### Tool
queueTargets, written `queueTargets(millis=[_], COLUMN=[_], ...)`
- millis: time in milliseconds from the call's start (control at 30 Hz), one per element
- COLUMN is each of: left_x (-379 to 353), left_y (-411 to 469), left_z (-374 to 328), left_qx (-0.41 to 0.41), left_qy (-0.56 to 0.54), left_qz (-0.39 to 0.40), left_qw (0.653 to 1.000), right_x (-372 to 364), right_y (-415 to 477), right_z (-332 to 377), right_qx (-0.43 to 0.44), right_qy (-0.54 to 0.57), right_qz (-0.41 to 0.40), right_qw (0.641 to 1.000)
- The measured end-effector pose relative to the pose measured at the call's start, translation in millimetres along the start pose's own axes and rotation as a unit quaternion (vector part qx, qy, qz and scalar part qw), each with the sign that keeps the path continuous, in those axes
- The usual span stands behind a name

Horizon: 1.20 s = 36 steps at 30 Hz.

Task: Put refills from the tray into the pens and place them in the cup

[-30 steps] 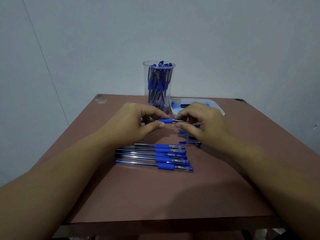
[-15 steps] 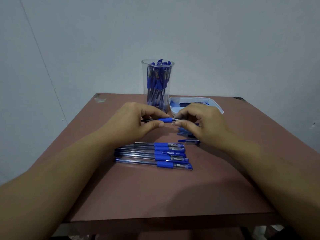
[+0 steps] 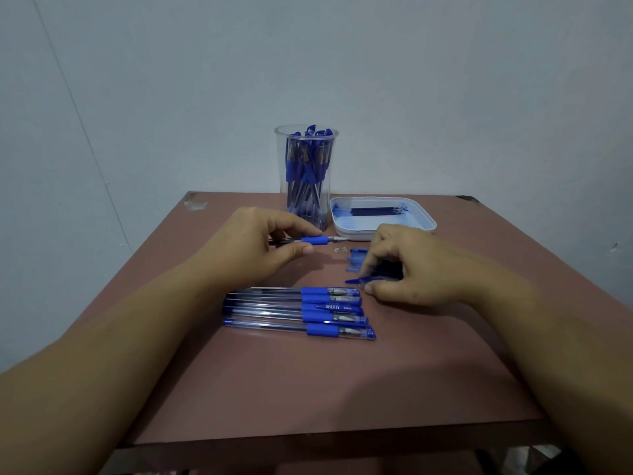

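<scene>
Your left hand (image 3: 253,248) pinches a pen (image 3: 310,240) between thumb and forefinger at its blue grip, holding it level above the desk (image 3: 394,378) with the metal tip pointing right toward the tray (image 3: 430,222). Your right hand (image 3: 411,269) is down on the desk, thumb and fingertips closed on a blue cap (image 3: 358,280) that lies just beyond the row of pens (image 3: 298,311). More caps (image 3: 356,258) sit in a small cluster behind it, partly hidden under your fingers, and two tiny pale bits (image 3: 340,249) lie on the desk between your hands.

The row, five pens side by side and touching, lies near you with tips to the right, under and between your wrists. The tray stands at the far right of the desk with a few dark refills (image 3: 376,210) lying along its back. Just left of it, nearly touching, the clear cup (image 3: 306,173) stands upright, packed with blue-gripped pens. The desk is reddish-brown, set against a pale wall (image 3: 445,80).
</scene>
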State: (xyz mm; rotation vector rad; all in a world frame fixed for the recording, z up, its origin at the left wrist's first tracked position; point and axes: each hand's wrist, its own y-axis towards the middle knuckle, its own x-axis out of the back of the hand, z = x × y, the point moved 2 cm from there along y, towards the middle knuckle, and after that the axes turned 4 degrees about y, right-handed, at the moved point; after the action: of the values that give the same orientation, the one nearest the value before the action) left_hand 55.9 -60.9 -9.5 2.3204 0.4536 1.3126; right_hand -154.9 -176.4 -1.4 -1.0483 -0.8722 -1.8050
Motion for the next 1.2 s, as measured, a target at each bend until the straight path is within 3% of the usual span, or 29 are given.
queueTargets(millis=[267, 767, 1200], left_x=[-1, -4, -8], left_y=[0, -2, -5], left_z=[-1, -11, -14], left_qx=[-0.005, -0.053, -0.1], left_qy=[0.013, 0.025, 0.061], left_qz=[0.003, -0.028, -0.067], left_qw=[1.0, 0.998, 0.991], right_x=[6, -8, -15], right_y=[5, 10, 10], right_z=[-8, 9, 14], right_qx=[0.01, 0.085, 0.06], right_qy=[0.03, 0.128, 0.182], right_qz=[-0.142, -0.179, -0.19], right_qw=[0.989, 0.972, 0.963])
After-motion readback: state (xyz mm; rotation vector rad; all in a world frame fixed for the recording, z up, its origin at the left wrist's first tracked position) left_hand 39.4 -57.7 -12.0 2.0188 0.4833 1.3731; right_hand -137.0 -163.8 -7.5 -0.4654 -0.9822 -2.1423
